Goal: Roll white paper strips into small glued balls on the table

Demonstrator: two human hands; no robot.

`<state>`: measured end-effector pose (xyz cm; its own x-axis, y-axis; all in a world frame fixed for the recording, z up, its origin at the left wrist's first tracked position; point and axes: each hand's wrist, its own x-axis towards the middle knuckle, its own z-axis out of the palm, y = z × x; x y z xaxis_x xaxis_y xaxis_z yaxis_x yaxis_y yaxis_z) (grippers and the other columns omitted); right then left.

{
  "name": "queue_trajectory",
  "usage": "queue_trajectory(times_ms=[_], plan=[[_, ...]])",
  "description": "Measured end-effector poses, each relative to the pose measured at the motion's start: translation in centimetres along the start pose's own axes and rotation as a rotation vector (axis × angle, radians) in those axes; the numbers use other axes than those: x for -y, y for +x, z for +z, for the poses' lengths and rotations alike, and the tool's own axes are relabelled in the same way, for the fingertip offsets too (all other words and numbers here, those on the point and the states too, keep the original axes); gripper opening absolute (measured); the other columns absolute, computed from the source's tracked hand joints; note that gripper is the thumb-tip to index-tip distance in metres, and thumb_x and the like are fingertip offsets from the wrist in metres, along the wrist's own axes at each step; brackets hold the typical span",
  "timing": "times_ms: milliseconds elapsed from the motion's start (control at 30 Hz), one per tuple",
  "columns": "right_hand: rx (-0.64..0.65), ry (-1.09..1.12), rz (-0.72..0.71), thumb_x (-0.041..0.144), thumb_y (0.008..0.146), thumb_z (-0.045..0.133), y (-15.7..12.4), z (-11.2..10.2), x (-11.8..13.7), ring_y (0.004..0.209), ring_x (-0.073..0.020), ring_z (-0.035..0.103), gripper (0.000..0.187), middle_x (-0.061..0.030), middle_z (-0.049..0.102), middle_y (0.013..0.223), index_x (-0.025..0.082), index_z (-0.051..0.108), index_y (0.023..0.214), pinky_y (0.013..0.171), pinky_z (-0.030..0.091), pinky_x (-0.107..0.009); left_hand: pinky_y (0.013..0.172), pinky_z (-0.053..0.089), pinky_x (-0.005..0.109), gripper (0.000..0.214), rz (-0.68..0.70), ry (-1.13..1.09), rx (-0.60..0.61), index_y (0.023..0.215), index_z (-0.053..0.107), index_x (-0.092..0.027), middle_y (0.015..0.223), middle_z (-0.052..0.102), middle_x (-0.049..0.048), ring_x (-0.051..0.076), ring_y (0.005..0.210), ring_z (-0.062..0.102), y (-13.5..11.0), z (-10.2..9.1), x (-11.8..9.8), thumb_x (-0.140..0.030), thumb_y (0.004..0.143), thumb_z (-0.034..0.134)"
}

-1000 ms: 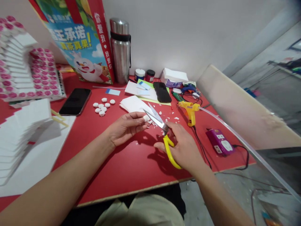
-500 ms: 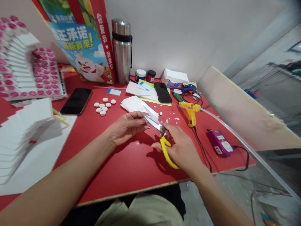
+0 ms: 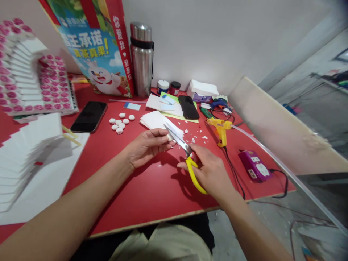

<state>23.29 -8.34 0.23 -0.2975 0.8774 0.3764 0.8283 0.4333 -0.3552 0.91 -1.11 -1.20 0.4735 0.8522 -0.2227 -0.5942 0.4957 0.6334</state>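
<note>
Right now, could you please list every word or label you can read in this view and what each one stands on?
"雪王承诺", first character unclear: blue front of the printed paper bag.
"真茶真果!": same front, just below.
"你爱我 我爱你": the bag's red side panel.
Unreadable: small logo atop the bag, labels on the purple power strip.

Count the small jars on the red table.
2: a white-topped jar and a dark-topped jar, side by side just right of the steel flask. More could be hidden behind the clutter.
</note>
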Motion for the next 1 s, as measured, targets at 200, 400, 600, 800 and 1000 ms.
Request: queue_trajectory(times_ms=[200, 400, 600, 800, 1000], plan=[[0.112, -0.186, 0.301, 0.058, 0.097, 0.057, 0.8, -1.4, -0.7, 0.089, -0.029, 0.073, 0.052, -0.0143, 0.076, 0.101, 0.015, 0.063, 0.125, 0.073, 0.051, -0.034, 0.078, 0.061, 0.021, 0.023, -0.013, 0.016, -0.027, 0.096, 0.076, -0.009, 0.096, 0.078, 0.0108, 0.014, 0.077, 0.075, 0.0, 0.1, -0.1, -0.002, 0.074, 0.08], [0.344, -0.526, 0.563, 0.049, 0.098, 0.055, 2.3, -1.8, -1.9, 0.09, -0.0333, 0.074, 0.041, -0.0169, 0.075, 0.099, 0.016, 0.062, 0.121, 0.066, 0.046, -0.033, 0.074, 0.058, 0.024, 0.025, 0.121, 0.135, -0.059, 0.084, 0.076, -0.013, 0.089, 0.076, 0.0057, 0.013, 0.075, 0.071, 0.1, 0.4, -0.1, -0.01, 0.063, 0.09], [0.374, -0.605, 0.521, 0.039, 0.099, 0.054, 2.6, -1.5, -2.8, 0.087, -0.0305, 0.073, 0.035, -0.019, 0.071, 0.103, 0.012, 0.062, 0.12, 0.064, 0.045, -0.032, 0.073, 0.053, 0.027, 0.022, 0.376, 0.59, -0.087, 0.09, 0.077, -0.016, 0.091, 0.071, 0.0046, 0.014, 0.08, 0.064, 0.1, 0.3, 0.2, -0.018, 0.07, 0.086], [0.119, -0.448, 0.25, 0.041, 0.097, 0.058, 2.9, -2.2, -1.4, 0.081, -0.03, 0.07, 0.031, -0.0177, 0.071, 0.092, 0.014, 0.072, 0.1, 0.068, 0.051, -0.038, 0.08, 0.05, 0.03, 0.02, 0.594, 0.932, -0.011, 0.1, 0.079, -0.019, 0.104, 0.069, 0.0088, 0.018, 0.091, 0.064, 0.0, 0.1, 0.4, -0.016, 0.081, 0.074], [0.228, 0.639, 0.387, 0.05, 0.09, 0.067, 5.4, 0.3, 1.9, 0.062, -0.0154, 0.067, 0.035, -0.0042, 0.074, 0.078, 0.016, 0.071, 0.1, 0.06, 0.054, -0.028, 0.078, 0.049, 0.03, 0.017, 0.628, 1.005, 0.002, 0.101, 0.077, -0.019, 0.1, 0.069, 0.008, 0.018, 0.086, 0.063, -0.3, 0.5, 0.4, -0.019, 0.084, 0.073]])
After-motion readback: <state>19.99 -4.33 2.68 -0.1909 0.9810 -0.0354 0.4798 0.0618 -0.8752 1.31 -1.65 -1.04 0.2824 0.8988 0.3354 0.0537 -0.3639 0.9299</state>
